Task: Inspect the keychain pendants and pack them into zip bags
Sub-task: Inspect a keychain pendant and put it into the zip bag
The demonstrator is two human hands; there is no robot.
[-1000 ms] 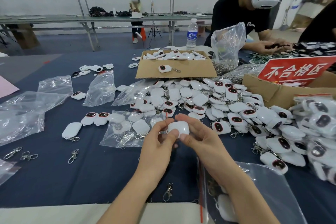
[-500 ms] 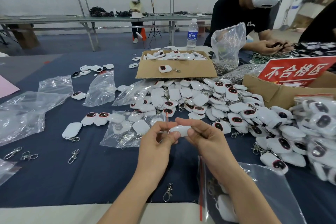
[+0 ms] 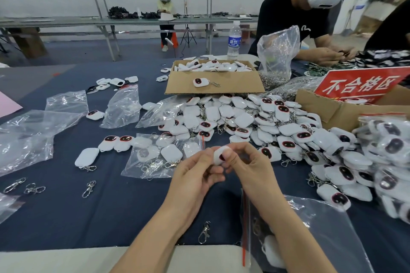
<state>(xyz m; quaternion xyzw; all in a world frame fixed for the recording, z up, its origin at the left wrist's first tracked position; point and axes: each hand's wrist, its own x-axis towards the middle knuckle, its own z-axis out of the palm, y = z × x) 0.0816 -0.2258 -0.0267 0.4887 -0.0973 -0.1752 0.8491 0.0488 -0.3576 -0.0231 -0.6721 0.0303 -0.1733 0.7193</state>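
Both hands met above the blue table [image 3: 88, 217], front middle. The left hand [image 3: 195, 175] and right hand [image 3: 250, 168] each pinched one white pendant [image 3: 219, 154] with curled fingers and thumb. It was held off the table and tilted, with a bit of its dark, red-rimmed face showing between the fingers. Whether a clasp hung from it could not be told.

Just left of the hands a zip bag [image 3: 159, 155] lay flat with several white pendants and clasps inside. A second zip bag [image 3: 321, 228] lay under the right forearm at lower right, with a red strip along its edge and at least one pendant in it.

Behind the hands spread a big pile of pendants [image 3: 255, 122], some face up, some face down, running off to the right. Behind the pile stood a cardboard box [image 3: 213, 86] holding more, with one lying on its flap. A red sign [image 3: 359, 84] stood at right. A loose clasp [image 3: 204, 231] lay between the forearms. Another person [image 3: 295, 13] worked across the table.
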